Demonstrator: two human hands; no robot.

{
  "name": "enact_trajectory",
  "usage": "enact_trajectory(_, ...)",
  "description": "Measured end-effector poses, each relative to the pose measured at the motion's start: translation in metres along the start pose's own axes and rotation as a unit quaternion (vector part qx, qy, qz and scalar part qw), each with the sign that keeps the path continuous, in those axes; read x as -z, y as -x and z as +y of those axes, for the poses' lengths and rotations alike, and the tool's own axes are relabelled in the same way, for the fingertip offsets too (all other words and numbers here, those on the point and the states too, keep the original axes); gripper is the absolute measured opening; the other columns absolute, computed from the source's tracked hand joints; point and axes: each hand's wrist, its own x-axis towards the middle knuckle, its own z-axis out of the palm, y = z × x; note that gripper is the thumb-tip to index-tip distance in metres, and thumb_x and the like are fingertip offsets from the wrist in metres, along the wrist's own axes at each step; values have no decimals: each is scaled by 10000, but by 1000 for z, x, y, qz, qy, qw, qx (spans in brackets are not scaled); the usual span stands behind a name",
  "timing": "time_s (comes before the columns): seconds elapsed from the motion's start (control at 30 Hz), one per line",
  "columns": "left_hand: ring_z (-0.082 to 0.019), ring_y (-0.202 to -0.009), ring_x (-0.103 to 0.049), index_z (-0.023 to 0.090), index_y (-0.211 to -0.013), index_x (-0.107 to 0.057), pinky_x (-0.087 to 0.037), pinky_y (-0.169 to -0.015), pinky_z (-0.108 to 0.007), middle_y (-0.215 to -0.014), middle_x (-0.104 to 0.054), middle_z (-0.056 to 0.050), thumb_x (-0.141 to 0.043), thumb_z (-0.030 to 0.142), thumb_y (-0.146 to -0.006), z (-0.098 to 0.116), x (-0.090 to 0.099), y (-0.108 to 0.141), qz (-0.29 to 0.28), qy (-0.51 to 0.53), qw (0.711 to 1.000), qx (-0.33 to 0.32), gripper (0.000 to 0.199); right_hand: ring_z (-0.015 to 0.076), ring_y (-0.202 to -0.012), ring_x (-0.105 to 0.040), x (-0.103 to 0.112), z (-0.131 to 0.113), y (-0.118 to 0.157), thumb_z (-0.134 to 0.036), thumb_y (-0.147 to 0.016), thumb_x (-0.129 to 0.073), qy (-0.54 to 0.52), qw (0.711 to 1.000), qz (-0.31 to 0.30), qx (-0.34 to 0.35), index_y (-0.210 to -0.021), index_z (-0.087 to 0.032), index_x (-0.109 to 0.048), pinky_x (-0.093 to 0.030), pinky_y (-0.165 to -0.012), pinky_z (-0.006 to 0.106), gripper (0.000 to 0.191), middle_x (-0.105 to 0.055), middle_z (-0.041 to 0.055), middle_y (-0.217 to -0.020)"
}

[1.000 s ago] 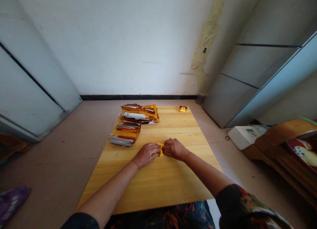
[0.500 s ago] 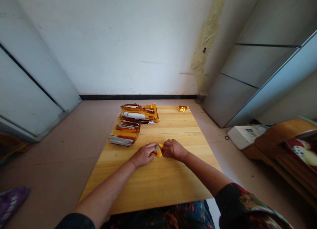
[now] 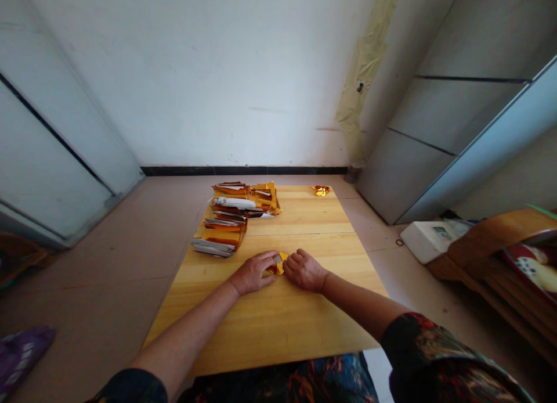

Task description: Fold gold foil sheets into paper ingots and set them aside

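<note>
Between my two hands, over the middle of the table, is a small piece of gold foil paper (image 3: 281,266) with a greyish patch. My left hand (image 3: 253,273) curls round its left side, thumb and fingers closed on it. The fingers of my right hand (image 3: 305,271) are bent and pressed together against its right edge. Much of the paper is hidden under the fingers. Beyond my left hand lie a stack of gold and white papers (image 3: 223,234) and a second paper bundle (image 3: 265,198) behind it.
A wooden table (image 3: 278,327) stands before me. Crumpled gold foil (image 3: 321,191) lies at its far right corner. Past the table are a white wall (image 3: 226,89) and a grey cabinet (image 3: 418,141). To the right is a white box (image 3: 423,241), to the left a purple bag (image 3: 26,353).
My right hand has turned and come slightly nearer me, its fingers lower on the paper. My left thumb has shifted outward, and less of the foil paper shows. The stacks have not moved.
</note>
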Motion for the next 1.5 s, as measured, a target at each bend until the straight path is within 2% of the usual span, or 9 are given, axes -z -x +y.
enact_trajectory(0.17,-194,-1127,-541,173,-871,-607,-449,-969,-317,-1218,-571,-102,-586,152,-730,1,-5,-1,32,-9,999,-6,145,193,-701,-431,-4,-4,-1,-180,-906,-371,-1,1000,20,-17,-809,-139,-601,-306,-730,389,253,-566,90,-732)
enact_trajectory(0.43,-176,-1143,-527,166,-951,-592,-438,-1003,-335,-1210,-578,-99,-459,39,-736,-1,-12,0,49,-47,998,-17,283,179,-695,-433,-6,-2,-3,-200,-908,-365,-29,998,30,-57,-784,-161,-598,-310,-756,375,266,-564,71,-712)
enact_trajectory(0.67,-166,-1121,-540,184,-930,-599,-453,-987,-334,-1201,-586,-80,-462,66,-779,-2,-12,0,57,-47,997,-22,235,197,-815,-459,-7,-2,0,-280,-839,-503,-101,984,41,-140,-1012,-134,-594,-328,-742,327,245,-589,83,-854)
enact_trajectory(0.83,-154,-1137,-532,186,-991,-590,-451,-992,-331,-1207,-585,-76,-423,85,-825,-5,-13,0,54,-46,997,-21,257,184,-827,-456,-11,0,1,-241,-876,-486,-105,983,23,-151,-918,-183,-624,-314,-746,307,156,-585,62,-872)
enact_trajectory(1.13,-162,-1156,-523,173,-921,-589,-444,-1004,-326,-1223,-582,-83,-404,74,-825,-6,-12,2,53,-22,998,-16,231,173,-807,-453,-23,1,-3,-264,-926,-452,-83,980,17,-183,-867,-197,-634,-292,-716,294,202,-593,45,-846)
enact_trajectory(1.37,-183,-1223,-464,161,-871,-627,-410,-1034,-320,-1315,-502,-86,-400,27,-784,-4,-13,4,88,-64,994,-27,277,165,-790,-449,-19,2,-2,-264,-932,-451,-77,987,15,-141,-866,-211,-646,-280,-706,288,213,-588,35,-820)
enact_trajectory(1.43,-188,-1174,-493,176,-859,-644,-431,-1000,-337,-1269,-534,-74,-424,28,-772,-2,-12,5,106,-92,990,-29,279,163,-776,-447,-19,3,-1,-266,-934,-447,-72,989,18,-129,-870,-208,-648,-276,-703,290,219,-586,37,-810)
enact_trajectory(1.5,-195,-1056,-540,194,-835,-660,-461,-924,-360,-1139,-602,-63,-468,45,-768,1,-11,6,117,-126,985,-21,252,160,-767,-444,-19,3,-1,-271,-935,-446,-71,990,21,-123,-868,-210,-648,-272,-696,288,221,-584,35,-801)
